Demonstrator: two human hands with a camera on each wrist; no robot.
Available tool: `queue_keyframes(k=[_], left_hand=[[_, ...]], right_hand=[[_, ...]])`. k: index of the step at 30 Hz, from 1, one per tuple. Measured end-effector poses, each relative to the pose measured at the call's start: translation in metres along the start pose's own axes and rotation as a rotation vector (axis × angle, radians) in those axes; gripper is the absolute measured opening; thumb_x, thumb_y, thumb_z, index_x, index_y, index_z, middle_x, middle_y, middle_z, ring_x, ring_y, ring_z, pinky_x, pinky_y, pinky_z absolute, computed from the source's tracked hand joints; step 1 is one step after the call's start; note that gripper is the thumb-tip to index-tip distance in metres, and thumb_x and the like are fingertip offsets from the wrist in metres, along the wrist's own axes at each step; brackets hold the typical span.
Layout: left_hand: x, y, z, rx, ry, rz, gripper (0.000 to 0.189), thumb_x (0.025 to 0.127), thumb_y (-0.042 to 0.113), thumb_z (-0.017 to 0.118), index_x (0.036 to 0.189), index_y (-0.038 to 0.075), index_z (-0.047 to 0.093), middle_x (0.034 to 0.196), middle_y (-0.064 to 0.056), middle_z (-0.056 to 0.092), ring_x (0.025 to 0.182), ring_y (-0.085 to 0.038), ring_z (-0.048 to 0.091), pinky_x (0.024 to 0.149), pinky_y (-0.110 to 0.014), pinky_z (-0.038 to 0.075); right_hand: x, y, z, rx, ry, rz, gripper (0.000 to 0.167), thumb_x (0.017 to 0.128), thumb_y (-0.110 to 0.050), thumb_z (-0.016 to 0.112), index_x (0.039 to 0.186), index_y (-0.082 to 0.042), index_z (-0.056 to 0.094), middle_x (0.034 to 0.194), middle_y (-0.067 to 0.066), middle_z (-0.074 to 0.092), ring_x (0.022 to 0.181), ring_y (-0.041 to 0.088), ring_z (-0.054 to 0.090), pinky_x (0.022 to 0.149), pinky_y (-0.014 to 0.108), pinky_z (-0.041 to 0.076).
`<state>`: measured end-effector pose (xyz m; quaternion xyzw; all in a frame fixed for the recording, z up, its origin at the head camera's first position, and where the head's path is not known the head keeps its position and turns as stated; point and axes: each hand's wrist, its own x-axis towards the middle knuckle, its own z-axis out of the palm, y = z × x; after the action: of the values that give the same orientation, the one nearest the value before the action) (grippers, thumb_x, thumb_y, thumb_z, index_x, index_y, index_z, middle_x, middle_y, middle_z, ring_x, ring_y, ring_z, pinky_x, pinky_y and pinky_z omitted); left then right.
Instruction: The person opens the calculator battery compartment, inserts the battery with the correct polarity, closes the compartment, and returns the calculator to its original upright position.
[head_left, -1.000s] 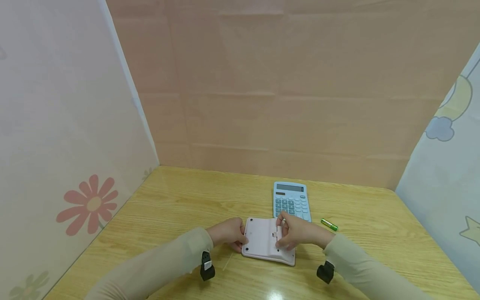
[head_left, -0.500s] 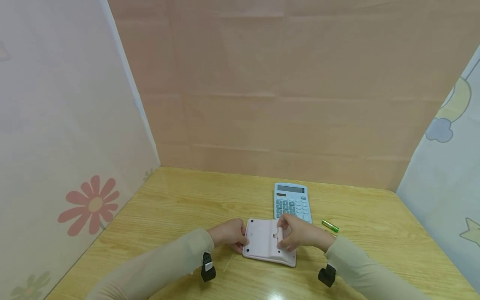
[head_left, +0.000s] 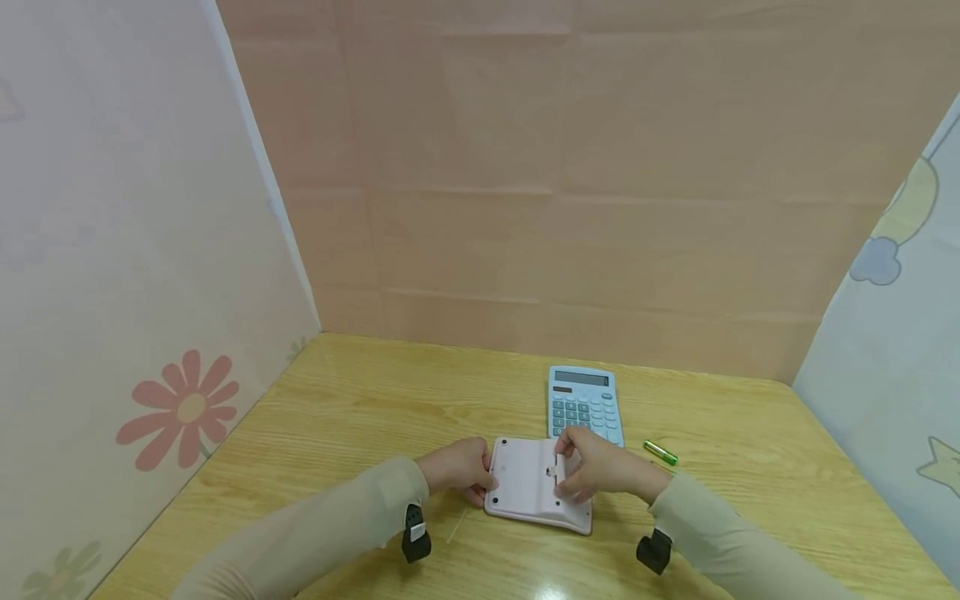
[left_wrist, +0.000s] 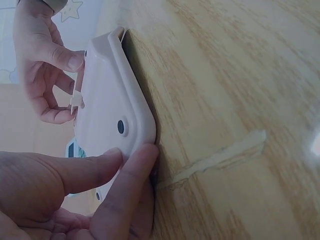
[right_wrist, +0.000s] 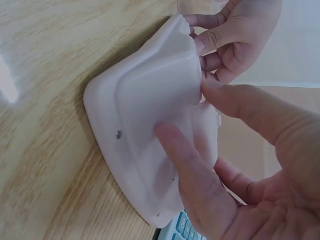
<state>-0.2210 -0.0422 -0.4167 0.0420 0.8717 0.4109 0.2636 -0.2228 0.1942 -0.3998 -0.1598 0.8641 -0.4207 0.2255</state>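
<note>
A pale pink calculator [head_left: 517, 477] lies face down on the wooden table, its back and dark round feet showing. My left hand [head_left: 461, 465] pinches its left edge, thumb [left_wrist: 102, 167] on the back and fingers curled at the rim. With thumb and fingers spread to its two ends, my right hand [head_left: 600, 465] grips the battery cover [head_left: 559, 471] on the raised part. A small tab [left_wrist: 77, 98] shows midway along the cover in the left wrist view. In the right wrist view the index finger [right_wrist: 172, 137] lies along the calculator's sloped back.
Just behind the pink calculator, a light blue calculator [head_left: 581, 404] lies face up, partly covered by my right hand. A green battery [head_left: 661, 452] is on the table [head_left: 390, 383] to the right. Printed cloth walls close off the sides and an orange-brown one the back.
Both hands keep the same hold on the pink calculator. The whole scene has shifted very slightly in the head view; nothing else has visibly moved.
</note>
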Motion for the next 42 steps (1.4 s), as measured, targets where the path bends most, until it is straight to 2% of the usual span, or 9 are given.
queue_keyframes(k=[4, 11, 18, 22, 27, 34, 38, 42], left_hand=[[0.001, 0.0, 0.0, 0.017, 0.002, -0.008, 0.019, 0.086, -0.001, 0.069, 0.085, 0.002, 0.05, 0.071, -0.012, 0.06, 0.056, -0.015, 0.059, 0.056, -0.027, 0.058], [0.003, 0.0, 0.0, 0.035, -0.01, -0.011, 0.019, 0.087, -0.001, 0.068, 0.084, 0.002, 0.05, 0.071, -0.011, 0.06, 0.055, -0.015, 0.059, 0.056, -0.027, 0.058], [0.005, -0.001, 0.001, 0.041, -0.007, -0.01, 0.02, 0.086, -0.002, 0.069, 0.083, 0.002, 0.049, 0.07, -0.011, 0.059, 0.054, -0.015, 0.058, 0.054, -0.027, 0.058], [0.007, -0.001, 0.001, 0.044, -0.003, -0.013, 0.02, 0.086, -0.003, 0.068, 0.083, 0.002, 0.049, 0.07, -0.011, 0.06, 0.054, -0.015, 0.059, 0.053, -0.026, 0.058], [0.008, 0.0, 0.001, 0.041, -0.003, -0.016, 0.019, 0.086, -0.002, 0.068, 0.084, 0.002, 0.05, 0.071, -0.011, 0.06, 0.055, -0.015, 0.059, 0.053, -0.026, 0.057], [0.007, 0.001, 0.004, 0.041, -0.005, -0.016, 0.019, 0.086, -0.003, 0.068, 0.084, 0.002, 0.049, 0.071, -0.011, 0.06, 0.055, -0.015, 0.059, 0.053, -0.025, 0.057], [0.006, 0.002, 0.004, 0.04, -0.001, -0.008, 0.019, 0.086, -0.003, 0.068, 0.084, 0.002, 0.049, 0.071, -0.012, 0.059, 0.055, -0.015, 0.059, 0.053, -0.026, 0.057], [0.005, 0.004, 0.003, 0.032, 0.001, -0.004, 0.019, 0.086, -0.003, 0.068, 0.084, 0.001, 0.049, 0.071, -0.012, 0.059, 0.055, -0.015, 0.058, 0.054, -0.026, 0.058]], right_hand=[[0.0, -0.002, 0.0, -0.015, -0.004, -0.011, 0.051, 0.07, 0.002, 0.082, 0.106, 0.003, 0.045, 0.109, 0.017, 0.043, 0.084, 0.024, 0.056, 0.059, 0.034, 0.061], [-0.001, -0.003, 0.0, -0.03, -0.017, -0.028, 0.051, 0.071, 0.002, 0.081, 0.107, 0.003, 0.044, 0.111, 0.018, 0.045, 0.071, 0.021, 0.059, 0.058, 0.034, 0.06], [-0.002, -0.003, -0.001, -0.045, -0.015, -0.039, 0.052, 0.072, 0.002, 0.081, 0.108, 0.002, 0.044, 0.107, 0.016, 0.047, 0.067, 0.02, 0.057, 0.057, 0.034, 0.06], [-0.002, -0.003, -0.002, -0.037, -0.027, -0.072, 0.053, 0.072, 0.003, 0.08, 0.11, 0.003, 0.044, 0.107, 0.017, 0.048, 0.071, 0.02, 0.057, 0.058, 0.034, 0.06], [-0.004, -0.001, -0.01, -0.069, -0.007, -0.117, 0.054, 0.071, -0.001, 0.081, 0.111, 0.004, 0.045, 0.114, 0.018, 0.047, 0.086, 0.022, 0.062, 0.064, 0.03, 0.058], [-0.016, 0.0, -0.037, -0.109, 0.095, -0.13, 0.056, 0.075, -0.006, 0.082, 0.115, 0.005, 0.045, 0.116, 0.019, 0.046, 0.092, 0.024, 0.064, 0.069, 0.03, 0.057], [-0.021, 0.003, -0.064, -0.113, 0.166, -0.097, 0.061, 0.077, -0.011, 0.081, 0.121, 0.006, 0.043, 0.123, 0.023, 0.046, 0.097, 0.026, 0.063, 0.073, 0.033, 0.057], [-0.022, 0.016, -0.095, -0.133, 0.215, -0.075, 0.065, 0.08, -0.015, 0.08, 0.126, 0.008, 0.04, 0.127, 0.027, 0.043, 0.101, 0.031, 0.063, 0.078, 0.037, 0.058]])
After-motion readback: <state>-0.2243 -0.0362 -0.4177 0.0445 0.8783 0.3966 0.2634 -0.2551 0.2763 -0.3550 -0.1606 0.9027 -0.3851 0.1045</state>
